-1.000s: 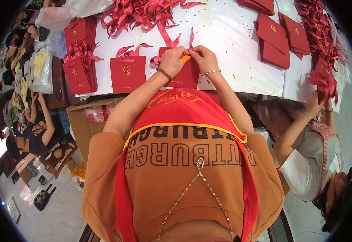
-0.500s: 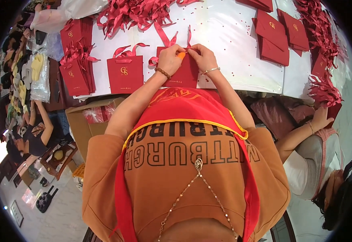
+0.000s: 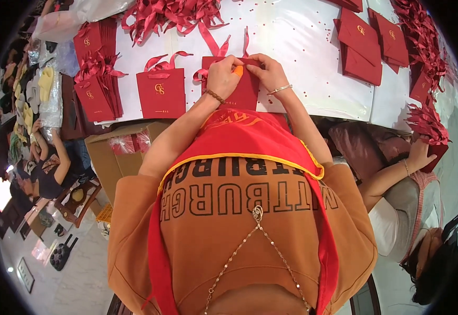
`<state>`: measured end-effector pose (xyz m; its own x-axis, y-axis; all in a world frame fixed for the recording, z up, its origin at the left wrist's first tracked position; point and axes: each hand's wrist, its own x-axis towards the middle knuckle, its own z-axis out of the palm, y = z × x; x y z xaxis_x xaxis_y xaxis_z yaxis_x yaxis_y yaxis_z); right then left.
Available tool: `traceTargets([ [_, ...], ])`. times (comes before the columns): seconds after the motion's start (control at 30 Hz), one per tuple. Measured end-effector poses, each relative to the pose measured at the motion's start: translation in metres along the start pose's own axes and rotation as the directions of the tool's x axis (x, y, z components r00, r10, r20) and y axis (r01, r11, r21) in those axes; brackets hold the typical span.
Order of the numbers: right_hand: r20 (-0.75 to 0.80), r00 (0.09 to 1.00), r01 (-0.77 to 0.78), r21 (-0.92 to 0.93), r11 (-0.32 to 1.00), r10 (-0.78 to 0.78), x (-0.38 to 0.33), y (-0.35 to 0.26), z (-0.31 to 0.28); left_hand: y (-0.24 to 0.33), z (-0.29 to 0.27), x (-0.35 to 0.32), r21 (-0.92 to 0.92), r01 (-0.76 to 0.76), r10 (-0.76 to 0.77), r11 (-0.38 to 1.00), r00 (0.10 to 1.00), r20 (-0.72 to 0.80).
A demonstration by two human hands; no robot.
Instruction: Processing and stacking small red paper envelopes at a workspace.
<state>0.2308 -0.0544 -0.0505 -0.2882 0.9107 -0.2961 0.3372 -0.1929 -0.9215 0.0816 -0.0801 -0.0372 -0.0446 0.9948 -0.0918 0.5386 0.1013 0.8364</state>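
Observation:
A red paper gift bag [image 3: 245,95] lies on the table right in front of me, partly covered by my hands. Red satin ribbon [image 3: 219,46] runs up from its top, and another ribbon end [image 3: 246,41] stands at the top edge. My left hand [image 3: 222,79] is closed at the bag's upper part; an orange cover [image 3: 238,70] sits on one digit. My right hand [image 3: 271,76] pinches the top edge beside it, thumb and fingers together. Just what lies between the fingertips is partly hidden. To the left, a finished-looking bag [image 3: 160,100] with ribbon handles lies flat.
Stacked ribboned bags [image 3: 96,100] lie at the left, flat red bags [image 3: 360,58] at the right. A ribbon heap [image 3: 173,16] is at the far side. Small red dots scatter over the white table [image 3: 297,42]. A co-worker's hand [image 3: 419,156] holds a ribboned bag at right. A cardboard box [image 3: 105,157] stands below.
My hands have drawn slightly apart at the bag's top, the right one a little to the right. The view has shifted slightly.

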Motion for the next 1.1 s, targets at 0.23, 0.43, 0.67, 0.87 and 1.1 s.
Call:
traceTargets([
  [0.23,0.003,1.0,0.028,-0.004,1.0,-0.028,0.001,0.003,0.001,0.003,-0.004,0.007,0.297,-0.335,0.321,0.894,0.942,0.096],
  [0.43,0.002,1.0,-0.01,-0.027,1.0,0.01,0.002,0.002,0.002,0.004,-0.003,0.006,0.191,-0.176,0.168,0.966,0.984,0.059],
  [0.67,0.004,0.997,0.076,-0.028,0.997,-0.076,0.0,0.002,0.003,0.003,-0.002,0.002,-0.212,0.284,-0.267,0.935,0.958,0.109],
  [0.87,0.028,0.999,0.042,-0.004,0.999,-0.042,-0.003,0.002,-0.001,0.003,-0.006,0.007,0.394,-0.458,0.444,0.797,0.886,0.131],
  [1.1,-0.042,0.994,0.098,-0.095,0.991,-0.102,-0.015,-0.007,0.003,0.013,-0.004,0.003,0.131,-0.129,0.121,0.983,0.99,0.065],
])
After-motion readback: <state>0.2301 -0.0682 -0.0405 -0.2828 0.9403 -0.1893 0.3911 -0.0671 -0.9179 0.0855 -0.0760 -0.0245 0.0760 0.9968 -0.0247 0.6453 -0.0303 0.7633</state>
